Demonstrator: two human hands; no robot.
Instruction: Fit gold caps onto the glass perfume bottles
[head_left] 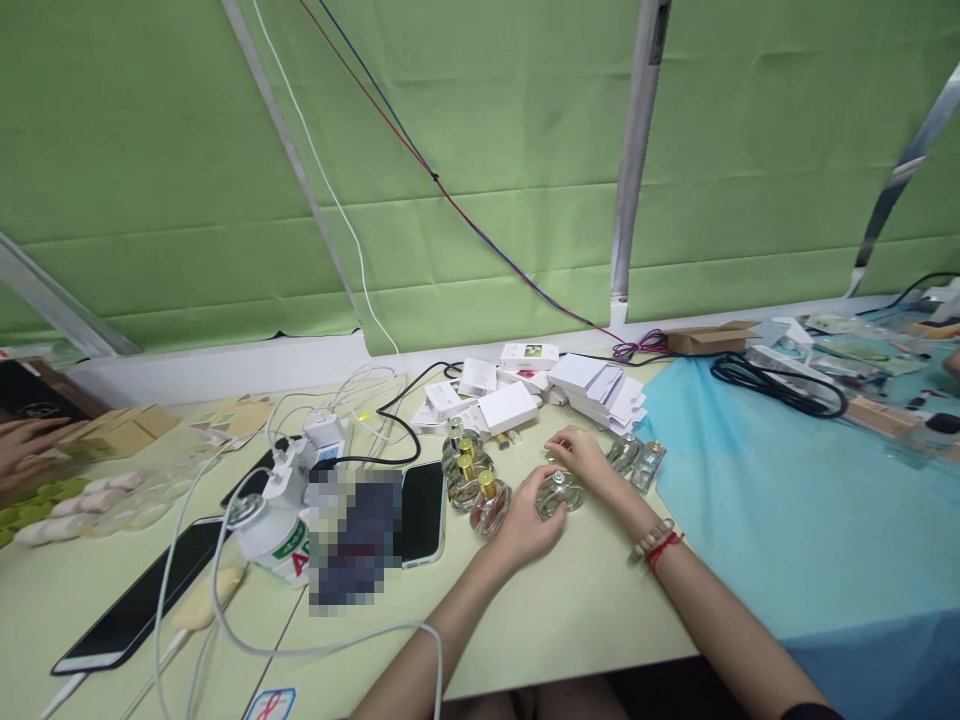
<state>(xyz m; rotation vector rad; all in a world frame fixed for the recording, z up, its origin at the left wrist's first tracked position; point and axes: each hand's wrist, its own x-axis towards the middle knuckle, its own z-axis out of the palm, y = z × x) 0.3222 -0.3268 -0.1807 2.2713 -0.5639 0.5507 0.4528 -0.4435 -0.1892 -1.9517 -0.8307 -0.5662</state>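
Observation:
My left hand (529, 515) is curled round a clear glass perfume bottle (561, 494) that stands on the table with its silvery neck uncapped. Just beyond it, my right hand (581, 456) has thumb and fingertips pinched together; a small pale thing seems to be between them, too small to name. Left of my hands is a row of glass perfume bottles (489, 508), most with gold tops. To the right of my right hand, more glass bottles (645, 466) rest near the blue cloth.
Small white boxes (508, 407) are heaped behind the bottles. A phone (422, 513), a white jar (270, 540) and looping white cables lie to the left. Blue cloth (787, 520) covers the right side, with a coiled black cable (776, 385). Another person's hand (30, 445) is at far left.

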